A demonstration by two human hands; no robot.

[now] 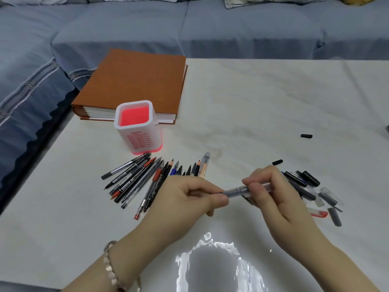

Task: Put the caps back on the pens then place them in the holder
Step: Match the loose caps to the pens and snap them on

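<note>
Capping is in hand: above the table (273, 102), the left hand (189, 196) has its grip pinched on a mostly hidden pen (220, 193) and the right hand (273, 192) on a translucent grey cap (237, 189) at its tip, so next probably comes a straight push home, then a carry to the empty holder (134, 103)

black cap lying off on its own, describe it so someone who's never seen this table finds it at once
On the white table, look past the heap of caps beside the right hand, away from the person. The black cap lies alone on bare tabletop near the right edge; the only other stray black cap sits much closer to the hand.
</note>
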